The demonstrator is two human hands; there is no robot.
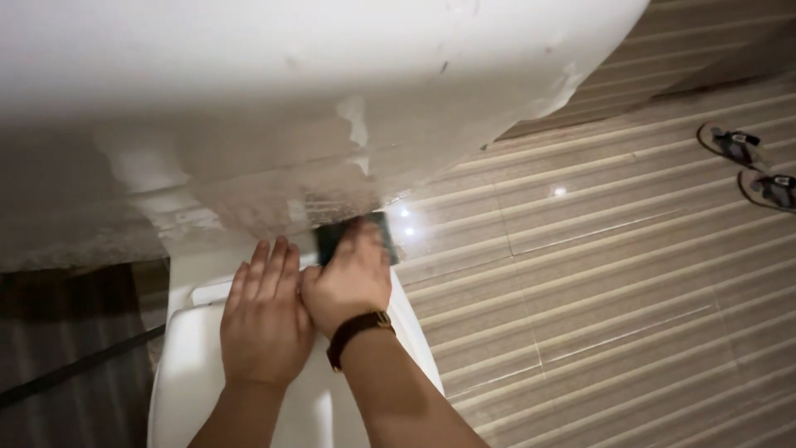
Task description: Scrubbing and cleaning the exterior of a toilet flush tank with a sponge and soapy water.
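Item: large white curved surface with patchy, rubbed coating (274,108), overhead and ahead.

Tool: dark rectangular abrasive pad (333,239), pressed flat against the lower edge of the curved surface, mostly covered by the right hand (350,278).

Right hand: fingers closed down on the pad; brown strap watch (358,330) worn at the wrist.

Left hand (264,319): laid flat with fingers spread on the white plastic chair (195,365), nothing held.

Surroundings: striped glossy tiled floor (630,274); pair of dark sandals (750,166), well apart.

Step judged: rubbing down of the coating in hand. Next stroke is judged to call for even pressure along the edge.
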